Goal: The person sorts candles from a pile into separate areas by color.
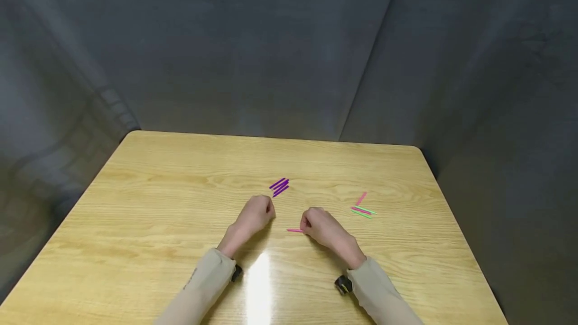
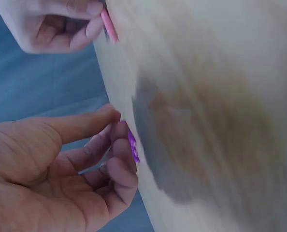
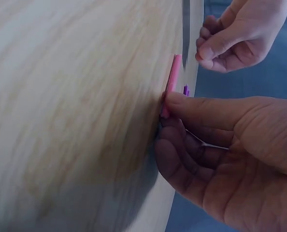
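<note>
My right hand (image 1: 322, 225) pinches a short pink stick (image 1: 295, 230) between thumb and fingers, low over the table. In the right wrist view the stick (image 3: 172, 79) pokes out beyond the thumb tip. My left hand (image 1: 256, 212) hovers to its left, fingers curled and thumb against the index finger; nothing shows in its grasp. Just beyond the left hand lie several purple sticks (image 1: 280, 186), side by side at a slant. They appear partly hidden behind the left fingers in the left wrist view.
Off to the right of my right hand, pink sticks (image 1: 361, 198) and green sticks (image 1: 365, 209) lie in a loose group on the wooden table (image 1: 180, 179). Dark curtains (image 1: 253, 54) hang behind the table and at both sides. Glare (image 1: 259, 285) brightens the near part of the tabletop.
</note>
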`<action>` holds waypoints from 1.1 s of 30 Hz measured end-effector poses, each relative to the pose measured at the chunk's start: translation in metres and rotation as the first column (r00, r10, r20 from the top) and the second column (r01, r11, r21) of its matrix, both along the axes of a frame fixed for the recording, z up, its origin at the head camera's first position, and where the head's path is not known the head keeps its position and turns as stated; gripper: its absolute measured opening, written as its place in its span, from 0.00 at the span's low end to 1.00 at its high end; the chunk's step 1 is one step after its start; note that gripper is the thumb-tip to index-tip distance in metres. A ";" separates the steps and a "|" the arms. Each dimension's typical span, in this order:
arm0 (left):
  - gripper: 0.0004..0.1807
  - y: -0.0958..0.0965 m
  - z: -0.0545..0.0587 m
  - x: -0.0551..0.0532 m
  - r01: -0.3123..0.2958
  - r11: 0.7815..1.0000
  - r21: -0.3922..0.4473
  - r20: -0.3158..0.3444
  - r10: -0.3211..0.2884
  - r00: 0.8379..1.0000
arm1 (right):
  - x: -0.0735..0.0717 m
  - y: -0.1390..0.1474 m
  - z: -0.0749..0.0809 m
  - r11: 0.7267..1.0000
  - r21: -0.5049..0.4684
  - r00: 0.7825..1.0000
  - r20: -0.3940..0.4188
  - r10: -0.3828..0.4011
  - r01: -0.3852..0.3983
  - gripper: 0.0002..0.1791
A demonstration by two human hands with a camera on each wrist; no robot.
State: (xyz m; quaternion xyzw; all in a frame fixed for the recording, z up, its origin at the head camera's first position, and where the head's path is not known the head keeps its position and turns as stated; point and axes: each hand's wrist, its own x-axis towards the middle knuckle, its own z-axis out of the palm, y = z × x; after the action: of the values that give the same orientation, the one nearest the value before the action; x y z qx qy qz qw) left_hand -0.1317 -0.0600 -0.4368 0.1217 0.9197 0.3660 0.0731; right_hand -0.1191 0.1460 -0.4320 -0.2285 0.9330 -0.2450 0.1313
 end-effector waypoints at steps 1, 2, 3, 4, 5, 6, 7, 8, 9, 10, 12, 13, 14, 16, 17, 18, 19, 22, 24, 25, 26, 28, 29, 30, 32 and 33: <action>0.10 0.002 -0.001 0.001 0.018 1.000 -0.002 -0.003 -0.018 1.000 | 0.000 0.000 0.000 1.000 -0.005 1.000 -0.005 0.003 -0.003 0.10; 0.10 0.003 -0.002 0.002 0.039 0.999 -0.001 0.002 -0.039 0.999 | -0.001 -0.001 -0.001 1.000 -0.009 1.000 -0.007 0.004 -0.004 0.10; 0.10 0.005 -0.003 0.004 0.055 0.998 -0.004 0.004 -0.055 0.998 | -0.001 -0.001 -0.001 1.000 -0.011 1.000 -0.011 0.006 -0.006 0.10; 0.09 0.006 -0.004 0.004 0.072 0.997 -0.005 0.006 -0.072 0.997 | -0.001 -0.001 -0.001 1.000 -0.013 1.000 -0.010 0.007 -0.007 0.10; 0.09 0.008 -0.004 0.005 0.087 0.996 -0.010 0.005 -0.087 0.996 | -0.001 -0.001 -0.001 1.000 -0.020 1.000 -0.010 0.010 -0.010 0.10; 0.08 0.009 -0.004 0.006 0.104 0.995 -0.010 -0.003 -0.104 0.995 | -0.001 -0.002 -0.001 1.000 -0.024 1.000 -0.009 0.013 -0.013 0.10; 0.08 0.011 -0.004 0.006 0.121 0.993 -0.007 -0.005 -0.121 0.993 | -0.002 -0.002 -0.001 0.999 -0.029 1.000 -0.013 0.021 -0.021 0.10; 0.08 0.013 -0.004 0.006 0.135 0.991 -0.004 -0.012 -0.135 0.991 | -0.002 -0.003 -0.001 0.999 -0.034 1.000 -0.013 0.026 -0.026 0.10; 0.08 0.014 -0.004 0.006 0.148 0.989 0.000 -0.019 -0.148 0.989 | -0.003 -0.003 -0.001 0.999 -0.037 0.999 -0.018 0.033 -0.034 0.10; 0.08 0.016 -0.004 0.006 0.161 0.987 0.008 -0.025 -0.161 0.987 | -0.003 -0.003 -0.001 0.998 -0.043 0.999 -0.018 0.040 -0.041 0.10; 0.10 0.018 -0.003 0.006 0.189 0.982 0.019 -0.035 -0.188 0.981 | -0.004 -0.004 -0.002 0.997 -0.051 0.998 -0.029 0.050 -0.052 0.10; 0.10 0.019 -0.003 0.006 0.200 0.980 0.020 -0.035 -0.199 0.979 | -0.004 -0.005 -0.002 0.997 -0.053 0.998 -0.030 0.050 -0.052 0.10; 0.11 0.019 -0.003 0.006 0.212 0.977 0.021 -0.038 -0.211 0.977 | -0.005 -0.005 -0.002 0.997 -0.055 0.998 -0.034 0.050 -0.052 0.10; 0.11 0.020 -0.003 0.007 0.226 0.974 0.026 -0.040 -0.225 0.973 | -0.005 -0.006 -0.003 0.997 -0.058 0.999 -0.031 0.045 -0.047 0.10; 0.11 0.021 -0.004 0.007 0.231 0.973 0.024 -0.040 -0.230 0.972 | -0.006 -0.006 -0.003 0.997 -0.060 0.999 -0.029 0.042 -0.043 0.09; 0.10 0.021 -0.004 0.008 0.233 0.972 0.027 -0.029 -0.232 0.972 | -0.006 -0.007 -0.003 0.997 -0.063 0.999 -0.029 0.043 -0.045 0.09; 0.10 0.022 -0.004 0.008 0.231 0.972 0.029 -0.022 -0.230 0.973 | -0.006 -0.008 -0.004 0.997 -0.066 0.999 -0.026 0.043 -0.044 0.09; 0.08 0.023 -0.004 0.009 0.224 0.974 0.043 -0.006 -0.224 0.975 | -0.006 -0.010 -0.005 0.996 -0.073 0.998 -0.028 0.049 -0.051 0.08; 0.08 0.024 -0.004 0.009 0.221 0.974 0.047 -0.002 -0.221 0.975 | -0.006 -0.012 -0.006 0.996 -0.069 0.998 -0.041 0.055 -0.057 0.08; 0.08 0.024 -0.005 0.009 0.219 0.975 0.045 -0.009 -0.218 0.976 | -0.006 -0.012 -0.006 0.996 -0.067 0.997 -0.047 0.055 -0.058 0.08; 0.08 0.024 -0.005 0.009 0.218 0.975 0.041 -0.016 -0.218 0.976 | -0.006 -0.013 -0.006 0.996 -0.066 0.997 -0.055 0.057 -0.060 0.08; 0.09 0.025 -0.005 0.009 0.216 0.976 0.030 -0.028 -0.215 0.976 | -0.006 -0.014 -0.006 0.996 -0.064 0.997 -0.063 0.052 -0.056 0.09; 0.11 0.025 -0.005 0.009 0.215 0.976 0.023 -0.035 -0.215 0.976 | -0.006 -0.015 -0.006 0.997 -0.061 0.996 -0.069 0.050 -0.054 0.09; 0.12 0.025 -0.005 0.009 0.214 0.977 0.016 -0.038 -0.214 0.976 | -0.006 -0.015 -0.006 0.997 -0.057 0.996 -0.073 0.047 -0.051 0.09; 0.14 0.025 -0.004 0.009 0.213 0.977 0.004 -0.045 -0.212 0.976 | -0.006 -0.015 -0.006 0.997 -0.055 0.996 -0.077 0.041 -0.045 0.09; 0.15 0.025 -0.004 0.009 0.213 0.977 -0.003 -0.050 -0.213 0.976 | -0.005 -0.015 -0.006 0.998 -0.054 0.996 -0.078 0.036 -0.040 0.09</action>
State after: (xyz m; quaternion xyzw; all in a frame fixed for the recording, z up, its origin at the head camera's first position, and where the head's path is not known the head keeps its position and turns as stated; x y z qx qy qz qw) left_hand -0.1228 -0.0346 -0.4409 0.2288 0.9024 0.3541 0.0886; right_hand -0.1243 0.1309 -0.4378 -0.2590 0.9257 -0.2591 0.0935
